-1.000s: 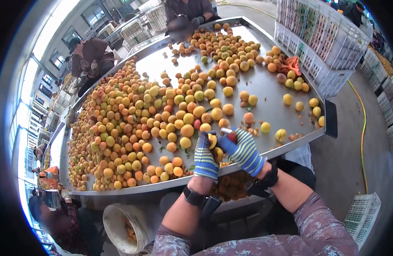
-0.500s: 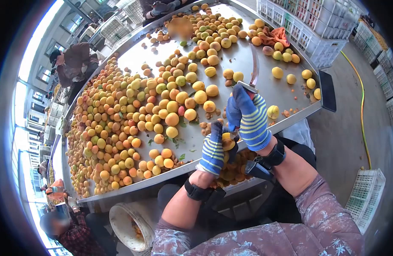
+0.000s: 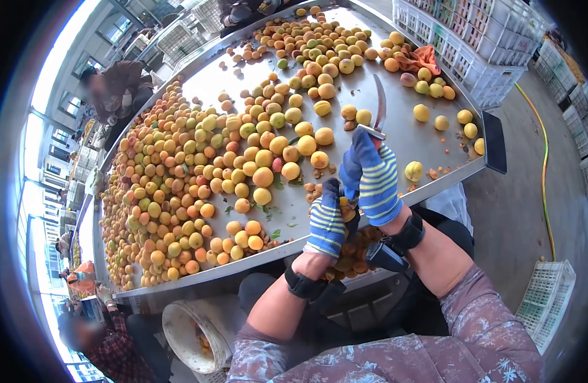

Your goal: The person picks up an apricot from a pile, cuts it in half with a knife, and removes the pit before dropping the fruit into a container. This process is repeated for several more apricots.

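Observation:
My right hand [image 3: 375,182], in a blue, white and yellow striped glove, is closed round the handle of a curved knife [image 3: 380,105], whose blade points up and away over the metal table. Close beside it, my left hand [image 3: 326,223] wears a matching glove and is closed on an apricot [image 3: 346,213], only partly visible between the hands. Fingers of both hands nearly meet, hiding where the knife's handle end and the fruit lie. Below the hands, more apricots [image 3: 351,258], some looking split, sit under the table's edge.
A large heap of apricots [image 3: 179,185] covers the left of the metal table [image 3: 396,143]. White crates [image 3: 479,70] and an orange cloth [image 3: 418,59] are at the back right. A white bucket [image 3: 185,338] stands lower left. Other people work around the table.
The view has shifted slightly, so the table's contents sit a little further right. My left hand has turned slightly and covers more of the apricot. The knife stays in my right hand.

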`<action>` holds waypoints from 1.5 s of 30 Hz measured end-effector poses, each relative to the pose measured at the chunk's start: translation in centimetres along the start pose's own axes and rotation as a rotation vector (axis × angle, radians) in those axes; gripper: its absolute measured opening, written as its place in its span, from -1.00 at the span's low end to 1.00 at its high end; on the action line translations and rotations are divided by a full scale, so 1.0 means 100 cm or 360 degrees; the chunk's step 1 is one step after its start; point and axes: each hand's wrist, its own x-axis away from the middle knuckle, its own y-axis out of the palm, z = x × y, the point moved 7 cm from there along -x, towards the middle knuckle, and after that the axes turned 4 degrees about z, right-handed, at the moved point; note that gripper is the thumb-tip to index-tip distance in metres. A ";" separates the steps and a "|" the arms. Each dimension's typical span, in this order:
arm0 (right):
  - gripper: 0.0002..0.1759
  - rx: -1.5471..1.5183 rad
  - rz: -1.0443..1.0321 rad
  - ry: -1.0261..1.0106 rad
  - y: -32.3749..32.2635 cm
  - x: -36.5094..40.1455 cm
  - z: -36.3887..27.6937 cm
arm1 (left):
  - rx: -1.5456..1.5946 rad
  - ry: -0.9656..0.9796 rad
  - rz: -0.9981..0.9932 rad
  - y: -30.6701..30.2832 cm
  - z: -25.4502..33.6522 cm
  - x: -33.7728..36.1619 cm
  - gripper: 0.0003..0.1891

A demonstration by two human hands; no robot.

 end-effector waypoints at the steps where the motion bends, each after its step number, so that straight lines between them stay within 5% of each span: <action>1: -0.69 -0.0087 0.0043 0.0093 -0.002 -0.002 0.003 | -0.0150 0.0074 -0.0009 -0.001 0.007 0.002 -0.47; 2: -0.62 -0.0175 0.0086 0.0186 -0.004 -0.004 0.005 | -0.0302 0.0147 -0.0017 0.001 0.017 0.006 -0.46; 3: -0.51 -0.0155 0.0100 0.0249 -0.007 -0.007 0.009 | -0.0027 -0.0299 0.0086 0.016 0.036 0.018 -0.42; 4: -0.51 -0.0155 0.0094 0.0251 -0.007 -0.008 0.011 | -0.0026 -0.0294 0.0090 0.015 0.035 0.018 -0.42; 10: -0.46 -0.0334 0.0218 0.0436 -0.011 -0.011 0.029 | -0.0425 0.0550 0.0108 0.019 0.067 0.027 -0.51; 12: -0.46 -0.0339 0.0221 0.0453 -0.011 -0.012 0.034 | -0.0126 0.0026 0.0146 0.010 0.044 0.020 -0.50; 18: -0.45 -0.0357 0.0238 0.0487 -0.010 -0.008 0.038 | 0.0456 -0.0252 0.0217 0.013 0.035 0.024 -0.53; 24: -0.45 -0.0294 0.0129 0.0333 -0.009 -0.012 0.017 | 0.0251 -0.0383 0.0074 0.004 0.040 0.015 -0.45; 28: -0.62 -0.0243 0.0119 0.0127 -0.014 -0.017 -0.005 | 0.0403 -0.0365 0.0140 -0.011 0.043 0.005 -0.53; 30: -0.73 0.0473 0.0275 0.0043 -0.017 -0.014 -0.012 | 0.0471 -0.0334 0.0234 -0.016 0.047 0.001 -0.59; 34: -0.80 0.1378 -0.0070 -0.0259 -0.012 -0.005 0.013 | 0.0320 -0.0362 0.0093 -0.022 0.059 -0.002 -0.75; 40: -0.72 0.1385 -0.0247 0.0063 -0.013 0.007 0.039 | 0.0298 -0.0220 0.0097 -0.018 0.058 -0.003 -0.72; 43: -0.64 0.1599 -0.0118 -0.0317 -0.009 0.012 0.030 | 0.0462 -0.0192 0.0223 -0.025 0.045 -0.010 -0.70; 45: -0.64 0.1703 -0.0101 -0.0421 -0.008 0.016 0.032 | 0.0646 -0.0474 0.0279 -0.024 0.034 -0.008 -0.71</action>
